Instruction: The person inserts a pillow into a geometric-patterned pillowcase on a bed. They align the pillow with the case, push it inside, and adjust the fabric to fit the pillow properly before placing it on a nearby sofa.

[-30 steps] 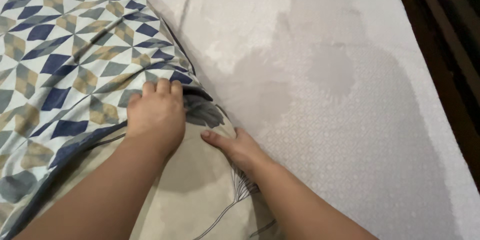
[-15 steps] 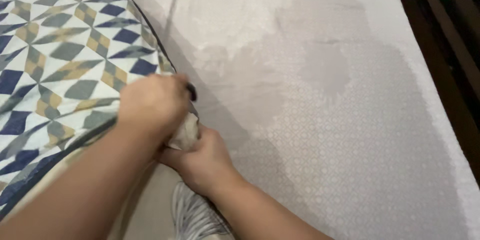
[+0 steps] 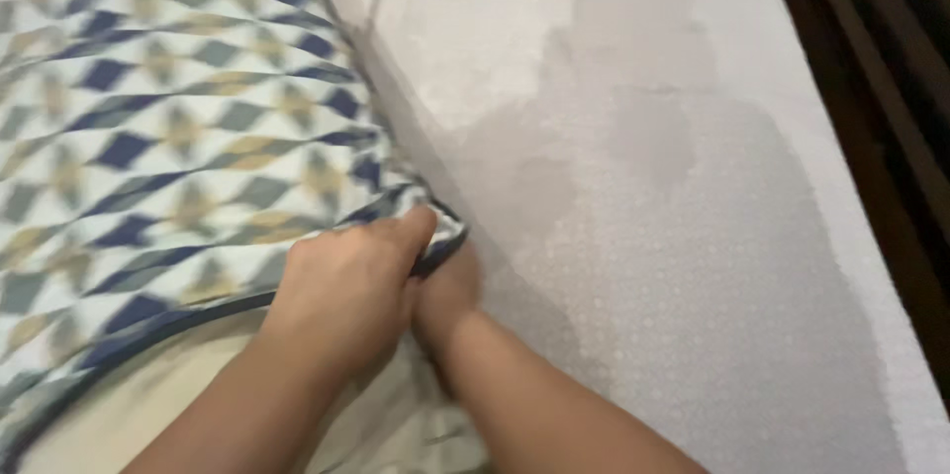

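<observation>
Bare white mattress (image 3: pixel 693 266) with quilted diamond texture and faint grey stains, dark wooden bed frame (image 3: pixel 871 88) along the right edge, dim warm indoor light

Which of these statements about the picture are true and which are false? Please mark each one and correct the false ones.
1. Both hands meet at the corner of the patterned cover. True: the left hand grips its dark-piped edge, and the right hand is right beside it, partly hidden.
2. The cover is plain red. False: it has blue, grey and tan diamond shapes on white.
3. The pale mattress lies bare to the right of the hands. True.
4. The right hand rests flat on the mattress, far from the cover. False: it is tucked in at the cover's corner.
5. A beige cushion shows below the cover. True.
</observation>
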